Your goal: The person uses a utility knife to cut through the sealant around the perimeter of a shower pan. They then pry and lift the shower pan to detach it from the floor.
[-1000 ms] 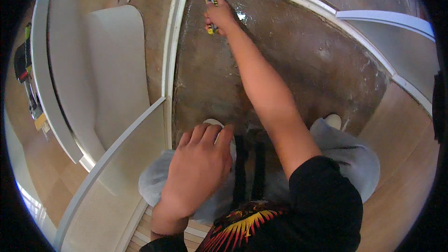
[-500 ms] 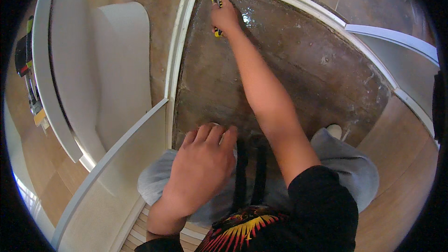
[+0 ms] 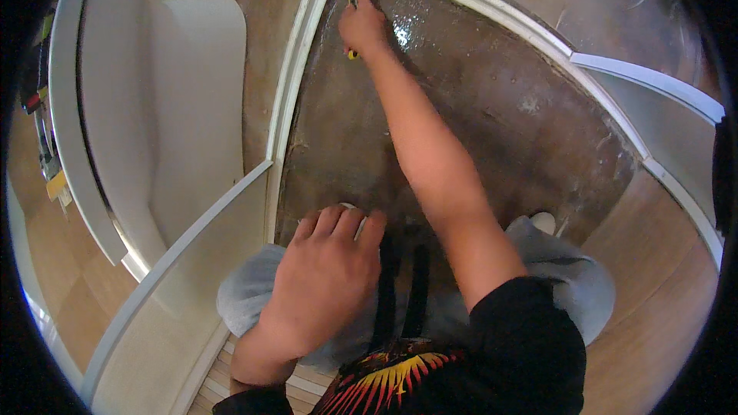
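Observation:
My right hand (image 3: 363, 28) reaches to the far left corner of the dark, worn floor panel (image 3: 477, 115). It is closed around a yellow and black utility knife (image 3: 353, 54), whose butt end shows below the palm. The index finger stretches forward along the tool, close to the white frame rail (image 3: 296, 69); the blade is hard to make out. Back near my knees, my left hand (image 3: 327, 277) hangs palm down with loosely bent fingers slightly apart. Nothing shows in its grasp, though the fingertips are hidden.
A white curved panel (image 3: 200, 92) lies left of the frame, with several tools (image 3: 48, 146) beyond it. Low partitions rise at the left (image 3: 184, 277) and the right (image 3: 653, 100). Wood-look flooring (image 3: 653, 261) runs along the right. A wet patch (image 3: 403, 31) glints beside my right hand.
My right hand has turned slightly over the knife, so less of its handle shows. The view has shifted a little. My left hand keeps nearly the same pose.

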A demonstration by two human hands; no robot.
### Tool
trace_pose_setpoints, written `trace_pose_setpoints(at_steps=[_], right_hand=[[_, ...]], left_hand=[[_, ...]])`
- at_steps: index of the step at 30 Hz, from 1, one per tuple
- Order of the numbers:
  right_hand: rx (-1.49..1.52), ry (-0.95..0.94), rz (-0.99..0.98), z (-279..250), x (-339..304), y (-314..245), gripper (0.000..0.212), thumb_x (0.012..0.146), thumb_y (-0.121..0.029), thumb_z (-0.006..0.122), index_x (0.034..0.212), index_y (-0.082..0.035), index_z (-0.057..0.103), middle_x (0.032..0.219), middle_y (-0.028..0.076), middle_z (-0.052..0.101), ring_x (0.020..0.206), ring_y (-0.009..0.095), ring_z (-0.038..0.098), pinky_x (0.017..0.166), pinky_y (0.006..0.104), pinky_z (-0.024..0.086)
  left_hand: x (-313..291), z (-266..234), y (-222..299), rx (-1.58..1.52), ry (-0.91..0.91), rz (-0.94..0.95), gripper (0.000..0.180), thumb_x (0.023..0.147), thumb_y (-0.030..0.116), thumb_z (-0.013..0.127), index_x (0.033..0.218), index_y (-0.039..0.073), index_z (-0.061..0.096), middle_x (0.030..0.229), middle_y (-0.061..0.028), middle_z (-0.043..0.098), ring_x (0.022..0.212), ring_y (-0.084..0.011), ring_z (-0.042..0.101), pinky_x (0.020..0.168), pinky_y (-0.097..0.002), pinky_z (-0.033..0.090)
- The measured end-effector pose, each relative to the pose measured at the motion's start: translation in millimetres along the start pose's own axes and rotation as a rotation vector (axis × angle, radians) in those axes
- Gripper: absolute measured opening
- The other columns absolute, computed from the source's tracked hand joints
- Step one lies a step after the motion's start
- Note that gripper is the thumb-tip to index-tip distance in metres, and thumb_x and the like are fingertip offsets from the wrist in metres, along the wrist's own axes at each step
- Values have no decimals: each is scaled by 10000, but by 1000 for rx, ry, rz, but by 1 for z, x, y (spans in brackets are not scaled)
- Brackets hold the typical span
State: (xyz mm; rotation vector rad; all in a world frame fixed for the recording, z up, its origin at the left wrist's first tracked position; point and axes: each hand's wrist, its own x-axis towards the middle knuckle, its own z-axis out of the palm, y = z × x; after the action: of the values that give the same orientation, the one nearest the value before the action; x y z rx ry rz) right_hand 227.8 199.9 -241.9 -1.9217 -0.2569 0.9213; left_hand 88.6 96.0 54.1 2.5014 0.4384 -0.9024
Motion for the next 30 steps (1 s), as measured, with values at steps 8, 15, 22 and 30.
trace_pose_setpoints(at_steps=[8,15,22,30], right_hand=[[-148,19,-156,-2,-17,27,527,898,-168,468,1408,-234,353,886,193,653,525,264,631,567,380,536],[59,-28,-19,-14,5,3,538,886,-131,439,1409,-218,352,897,174,659,480,233,612,527,386,526],[-4,-140,-71,6,-2,21,528,898,-135,440,1412,-216,350,882,174,652,483,229,602,501,379,514],[232,-133,76,-28,2,9,552,909,-164,466,1429,-258,309,736,149,629,458,213,573,512,363,517]], left_hand=[[-1,-2,11,-10,3,-18,310,805,101,561,1108,38,542,989,-124,575,950,-302,543,848,-397,445],[-3,-2,15,-11,-7,-55,300,811,99,552,1104,40,541,987,-128,574,952,-298,543,856,-402,444],[11,-3,12,51,-40,-2,306,809,91,545,1111,44,539,967,-122,586,951,-301,548,849,-402,451],[4,4,15,23,-40,-71,296,820,92,536,1113,50,538,984,-121,590,972,-297,551,859,-404,451]])
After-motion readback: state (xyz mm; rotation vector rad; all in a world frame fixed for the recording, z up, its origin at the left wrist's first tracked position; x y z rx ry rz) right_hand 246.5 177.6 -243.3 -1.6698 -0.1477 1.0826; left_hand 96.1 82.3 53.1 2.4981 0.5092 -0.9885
